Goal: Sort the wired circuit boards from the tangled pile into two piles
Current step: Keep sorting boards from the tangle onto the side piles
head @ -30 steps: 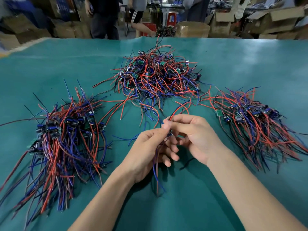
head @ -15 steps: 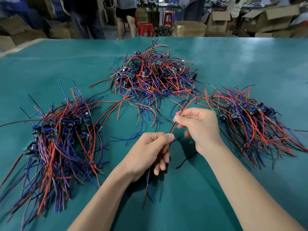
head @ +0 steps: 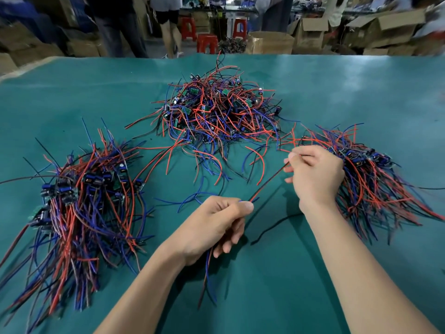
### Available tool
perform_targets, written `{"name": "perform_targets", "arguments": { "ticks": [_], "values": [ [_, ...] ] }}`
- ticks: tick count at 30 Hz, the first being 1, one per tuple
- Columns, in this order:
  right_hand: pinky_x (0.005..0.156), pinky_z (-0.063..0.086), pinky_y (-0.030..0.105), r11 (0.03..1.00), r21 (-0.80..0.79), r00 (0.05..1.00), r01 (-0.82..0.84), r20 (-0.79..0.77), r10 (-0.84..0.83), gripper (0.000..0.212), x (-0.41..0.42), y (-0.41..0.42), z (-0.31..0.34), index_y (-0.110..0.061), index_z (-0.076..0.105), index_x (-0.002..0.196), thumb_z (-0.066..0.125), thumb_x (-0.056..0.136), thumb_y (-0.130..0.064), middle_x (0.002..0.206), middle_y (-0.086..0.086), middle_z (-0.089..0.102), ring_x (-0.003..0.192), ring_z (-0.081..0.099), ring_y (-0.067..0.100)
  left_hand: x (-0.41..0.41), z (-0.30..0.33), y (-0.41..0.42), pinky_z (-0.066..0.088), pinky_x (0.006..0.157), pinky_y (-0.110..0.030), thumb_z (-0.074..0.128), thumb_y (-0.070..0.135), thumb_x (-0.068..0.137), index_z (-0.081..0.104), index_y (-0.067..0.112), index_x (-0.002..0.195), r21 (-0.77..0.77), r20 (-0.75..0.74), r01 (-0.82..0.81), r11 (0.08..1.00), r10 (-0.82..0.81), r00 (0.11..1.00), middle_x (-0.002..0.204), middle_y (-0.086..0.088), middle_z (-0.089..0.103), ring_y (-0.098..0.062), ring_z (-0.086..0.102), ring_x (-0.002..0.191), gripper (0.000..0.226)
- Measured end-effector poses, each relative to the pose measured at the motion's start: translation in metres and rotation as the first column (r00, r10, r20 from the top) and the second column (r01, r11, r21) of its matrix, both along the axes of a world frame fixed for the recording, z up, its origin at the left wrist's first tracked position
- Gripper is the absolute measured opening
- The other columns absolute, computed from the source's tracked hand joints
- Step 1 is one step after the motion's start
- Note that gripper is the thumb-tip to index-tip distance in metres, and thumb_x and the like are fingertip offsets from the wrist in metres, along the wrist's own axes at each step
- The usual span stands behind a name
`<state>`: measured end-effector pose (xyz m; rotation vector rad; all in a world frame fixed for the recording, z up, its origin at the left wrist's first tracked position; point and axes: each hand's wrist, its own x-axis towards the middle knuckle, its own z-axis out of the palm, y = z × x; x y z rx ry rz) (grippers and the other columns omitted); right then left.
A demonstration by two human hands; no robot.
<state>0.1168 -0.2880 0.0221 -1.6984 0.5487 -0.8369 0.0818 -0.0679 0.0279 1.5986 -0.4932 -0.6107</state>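
Hands pull apart one wired unit over the teal table mat [head: 337,92]: left hand [head: 214,227] grips its blue wires, right hand [head: 313,174] pinches its red wire [head: 267,183] taut beside the right sorted pile [head: 375,179], probably its destination.

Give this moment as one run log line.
left hand: holds wires | right hand: pinches red wire | tangled pile: unsorted
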Motion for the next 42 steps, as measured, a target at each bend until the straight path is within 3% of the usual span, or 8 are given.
{"name": "perform_targets", "arguments": {
  "ticks": [5,7,12,16,21,29,35,42],
  "values": [
    [0.039,0.045,0.025,0.968,0.248,0.997,0.049,0.05,-0.064,0.011,-0.003,-0.006,0.007,-0.014,0.065,0.088,0.058,0.096,-0.01,0.076,0.015,0.074,0.049,0.063,0.016,0.002,-0.006,-0.004,0.041,0.038,-0.021,0.05,0.034,0.1,0.06,0.008,0.088,-0.152,-0.05,-0.135,0.979,0.129,0.99,0.066,-0.002,0.056,-0.015,0.053,0.048,0.031],
    [0.039,0.042,0.024,0.961,0.209,0.982,-0.179,-0.013,0.186,0.012,-0.009,0.018,0.008,-0.014,0.07,0.081,0.064,0.091,-0.018,0.067,0.01,0.073,0.048,0.061,0.014,0.003,-0.009,-0.005,0.043,0.04,-0.022,0.044,0.02,0.105,0.058,0.001,0.102,-0.179,-0.071,-0.178,0.968,0.168,0.983,0.068,0.0,0.056,-0.015,0.054,0.051,0.024],
    [0.05,0.046,0.025,0.653,0.068,0.635,-0.754,-0.178,0.752,0.036,-0.024,0.067,0.011,-0.016,0.077,0.083,0.072,0.081,-0.052,0.063,0.007,0.069,0.054,0.062,0.015,0.004,-0.008,-0.005,0.046,0.042,-0.022,0.038,0.003,0.106,0.059,0.0,0.092,-0.202,-0.072,-0.202,0.958,0.191,0.979,0.069,-0.004,0.057,-0.015,0.055,0.05,0.026],
    [0.061,0.048,0.027,0.636,0.012,0.63,-0.772,-0.129,0.766,0.02,-0.028,0.052,0.019,-0.027,0.081,0.081,0.082,0.071,-0.045,0.081,0.01,0.075,0.067,0.059,0.012,0.004,-0.005,-0.006,0.045,0.04,-0.023,0.04,0.012,0.107,0.072,0.023,0.073,-0.19,-0.083,-0.201,0.961,0.188,0.979,0.065,-0.008,0.062,-0.016,0.057,0.046,0.048],
    [0.076,0.055,0.021,0.527,0.032,0.52,-0.849,-0.125,0.845,0.014,-0.027,0.037,0.025,-0.024,0.082,0.081,0.092,0.07,-0.024,0.088,0.004,0.079,0.078,0.069,0.01,0.005,-0.006,-0.002,0.041,0.034,-0.021,0.045,0.013,0.105,0.061,0.005,0.089,-0.206,-0.111,-0.227,0.952,0.208,0.972,0.061,-0.01,0.062,-0.015,0.054,0.04,0.024],
    [0.062,0.053,0.024,0.55,0.102,0.55,-0.829,-0.028,0.835,0.02,-0.028,0.042,0.027,-0.009,0.079,0.077,0.086,0.075,-0.028,0.072,0.014,0.072,0.061,0.063,0.019,0.006,-0.004,0.0,0.036,0.034,-0.018,0.046,0.02,0.105,0.066,0.008,0.092,-0.239,-0.144,-0.171,0.956,0.139,0.98,0.056,-0.006,0.057,-0.012,0.049,0.037,0.027],
    [0.05,0.048,0.019,0.676,0.426,0.758,-0.601,0.038,0.651,0.046,-0.025,0.05,0.026,0.002,0.071,0.083,0.083,0.062,-0.036,0.065,0.005,0.06,0.056,0.058,0.012,0.005,-0.001,0.0,0.045,0.048,-0.019,0.048,0.019,0.103,0.067,0.006,0.098,-0.278,-0.173,-0.093,0.956,0.046,0.984,0.08,-0.013,0.072,-0.016,0.067,0.06,0.023],
    [0.048,0.046,0.018,0.688,0.603,0.891,-0.403,0.086,0.446,0.022,-0.02,0.035,0.031,-0.008,0.066,0.081,0.083,0.077,-0.021,0.064,0.002,0.062,0.054,0.058,0.01,0.002,0.001,-0.001,0.048,0.053,-0.021,0.047,0.014,0.104,0.066,0.006,0.094,-0.202,-0.133,-0.029,0.979,0.002,0.991,0.072,-0.011,0.07,-0.017,0.065,0.056,0.023]
  ]
}}
